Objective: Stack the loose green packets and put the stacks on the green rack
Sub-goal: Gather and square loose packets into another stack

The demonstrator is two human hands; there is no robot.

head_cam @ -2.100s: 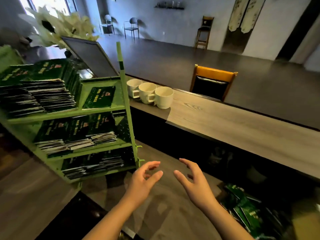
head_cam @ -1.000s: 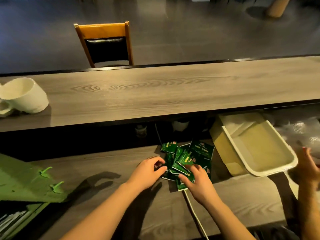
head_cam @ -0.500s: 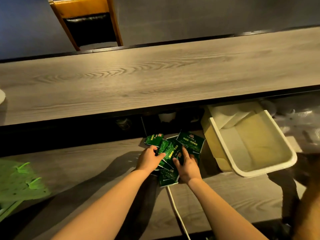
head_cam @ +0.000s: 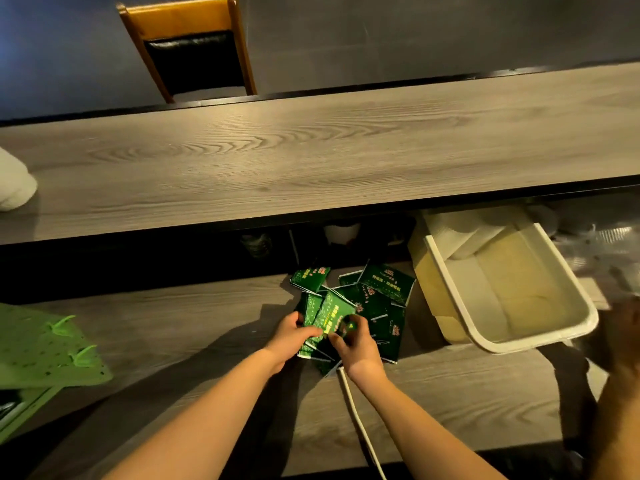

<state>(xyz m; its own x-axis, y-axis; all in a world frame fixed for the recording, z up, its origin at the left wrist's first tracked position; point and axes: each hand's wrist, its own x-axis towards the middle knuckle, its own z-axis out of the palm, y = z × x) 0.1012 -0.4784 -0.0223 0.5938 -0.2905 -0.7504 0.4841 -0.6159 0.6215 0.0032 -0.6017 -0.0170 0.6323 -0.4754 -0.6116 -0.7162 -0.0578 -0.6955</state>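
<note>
Gripping green packets (head_cam: 330,315), left hand (head_cam: 289,336), right hand (head_cam: 353,344), lower counter (head_cam: 173,327)

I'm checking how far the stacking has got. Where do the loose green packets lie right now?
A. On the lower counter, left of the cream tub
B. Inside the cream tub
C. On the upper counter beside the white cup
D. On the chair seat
A: the green packets lie heaped on the lower counter, left of the cream tub, with the left hand and right hand gripping a few.

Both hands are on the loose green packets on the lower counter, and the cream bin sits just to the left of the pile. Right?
Not quite. The head view shows the cream bin to the right of the green packets, not left. Left hand and right hand do hold packets on the lower counter.
</note>
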